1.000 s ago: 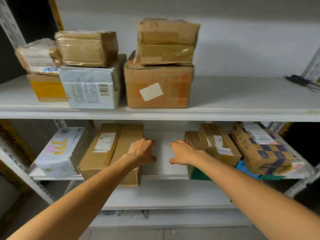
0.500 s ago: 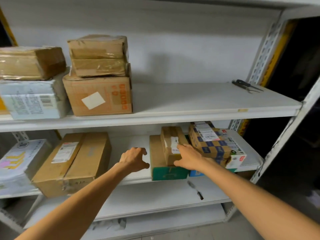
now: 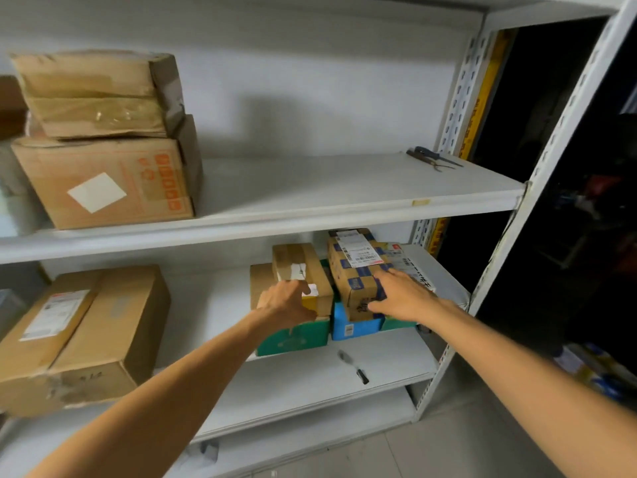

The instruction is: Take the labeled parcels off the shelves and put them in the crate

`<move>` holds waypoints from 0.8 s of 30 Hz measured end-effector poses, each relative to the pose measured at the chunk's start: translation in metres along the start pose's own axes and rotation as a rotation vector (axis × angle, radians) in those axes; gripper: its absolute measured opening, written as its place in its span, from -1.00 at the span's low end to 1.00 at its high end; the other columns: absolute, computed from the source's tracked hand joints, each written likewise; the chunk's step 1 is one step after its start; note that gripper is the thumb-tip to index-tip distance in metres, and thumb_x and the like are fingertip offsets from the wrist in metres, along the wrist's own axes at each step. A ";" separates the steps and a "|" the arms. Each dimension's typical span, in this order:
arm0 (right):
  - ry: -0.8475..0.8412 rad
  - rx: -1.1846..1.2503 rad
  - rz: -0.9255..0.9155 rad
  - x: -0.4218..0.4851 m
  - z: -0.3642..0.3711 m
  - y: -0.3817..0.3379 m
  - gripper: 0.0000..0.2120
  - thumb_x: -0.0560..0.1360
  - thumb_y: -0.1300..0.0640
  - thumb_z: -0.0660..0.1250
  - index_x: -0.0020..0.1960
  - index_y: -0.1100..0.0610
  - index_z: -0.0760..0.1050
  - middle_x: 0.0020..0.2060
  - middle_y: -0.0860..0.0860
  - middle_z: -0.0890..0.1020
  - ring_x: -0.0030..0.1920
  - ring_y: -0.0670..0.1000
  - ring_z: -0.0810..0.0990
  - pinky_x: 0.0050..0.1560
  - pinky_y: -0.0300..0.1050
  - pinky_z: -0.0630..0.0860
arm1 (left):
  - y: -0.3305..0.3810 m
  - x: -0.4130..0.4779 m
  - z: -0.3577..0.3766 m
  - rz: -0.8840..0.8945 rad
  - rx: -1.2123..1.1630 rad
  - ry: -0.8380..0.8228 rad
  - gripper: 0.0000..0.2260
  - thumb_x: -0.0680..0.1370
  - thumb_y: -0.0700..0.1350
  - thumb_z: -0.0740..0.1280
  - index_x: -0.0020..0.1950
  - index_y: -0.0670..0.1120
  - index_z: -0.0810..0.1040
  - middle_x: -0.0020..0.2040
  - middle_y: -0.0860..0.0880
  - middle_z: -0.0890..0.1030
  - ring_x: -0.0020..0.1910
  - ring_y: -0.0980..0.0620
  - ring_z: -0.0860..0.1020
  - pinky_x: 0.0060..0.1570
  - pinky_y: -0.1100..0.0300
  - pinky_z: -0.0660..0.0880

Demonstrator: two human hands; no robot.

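**White steel shelves, both hands on the right-hand stack**

White metal shelving (image 3: 482,108) stands against a pale wall, with a dark gap to its right. On the middle shelf (image 3: 213,305), toward its right end, small parcels are piled up. A taped brown parcel (image 3: 293,260) with a white label lies on a green box (image 3: 293,339). Just beside it, a blue-checked parcel (image 3: 358,270) bearing a printed shipping label lies tilted over a blue box (image 3: 348,327).

The left grip (image 3: 286,305) rests against the near end of the taped brown parcel, thumb across its label; the fingers are hidden behind the hand, so I cannot tell whether they hold it. The right grip (image 3: 403,298) lies opened out on the blue-checked parcel, fingers stretched over its top and thumb against its near face.

Further left on the same shelf lies a large labeled carton (image 3: 86,332). The upper shelf (image 3: 327,191) carries a carton with a white square sticker (image 3: 107,188), a crumpled taped parcel (image 3: 100,94) on top of it, and a dark hand tool (image 3: 434,158) at the far right. A small knife-like tool (image 3: 355,367) lies on the lower shelf (image 3: 310,384).
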State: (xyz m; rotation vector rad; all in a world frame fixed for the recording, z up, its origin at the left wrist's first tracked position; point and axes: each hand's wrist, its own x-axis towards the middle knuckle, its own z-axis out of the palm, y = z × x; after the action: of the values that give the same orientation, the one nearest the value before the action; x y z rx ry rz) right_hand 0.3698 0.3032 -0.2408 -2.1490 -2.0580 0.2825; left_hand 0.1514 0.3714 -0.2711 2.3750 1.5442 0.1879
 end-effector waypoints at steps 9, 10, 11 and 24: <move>-0.008 0.143 0.018 0.015 -0.020 0.065 -0.79 0.51 -0.01 0.35 0.08 0.04 0.42 0.13 0.04 0.53 0.19 0.04 0.47 0.08 -0.10 0.41 | 0.068 0.028 0.014 -0.092 -0.238 0.023 -0.62 0.53 0.07 0.38 0.27 -0.10 0.52 0.12 -0.11 0.64 -0.04 -0.06 0.60 -0.15 0.17 0.55; -0.009 0.171 0.022 0.020 -0.017 0.069 -0.75 0.52 -0.02 0.34 0.12 0.05 0.42 0.18 0.04 0.52 0.22 0.05 0.47 0.11 -0.09 0.41 | 0.073 0.033 0.016 -0.122 -0.303 0.028 -0.64 0.55 0.07 0.36 0.24 -0.11 0.52 0.10 -0.11 0.64 -0.08 -0.04 0.59 -0.22 0.22 0.51; -0.013 0.203 0.025 0.025 -0.014 0.071 -0.67 0.53 -0.04 0.33 0.21 0.09 0.41 0.24 0.06 0.50 0.26 0.07 0.46 0.17 -0.08 0.42 | 0.077 0.038 0.019 -0.152 -0.372 0.038 -0.68 0.56 0.07 0.34 0.19 -0.10 0.53 0.06 -0.09 0.64 -0.15 0.01 0.57 -0.31 0.29 0.45; -0.125 0.741 0.144 0.074 0.020 0.085 -0.51 0.51 0.05 0.39 0.38 0.10 0.33 0.23 0.04 0.54 0.05 -0.05 0.45 0.08 -0.13 0.36 | 0.094 0.083 0.042 -0.434 -0.774 0.080 -0.71 0.53 -0.04 0.40 0.22 -0.07 0.50 -0.18 0.04 0.54 -0.24 0.08 0.55 -0.33 0.26 0.51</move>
State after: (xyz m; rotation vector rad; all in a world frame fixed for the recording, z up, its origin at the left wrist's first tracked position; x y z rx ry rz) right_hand 0.4505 0.3731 -0.2823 -1.8227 -1.4926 1.0305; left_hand 0.2788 0.4045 -0.2852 1.4273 1.5912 0.6479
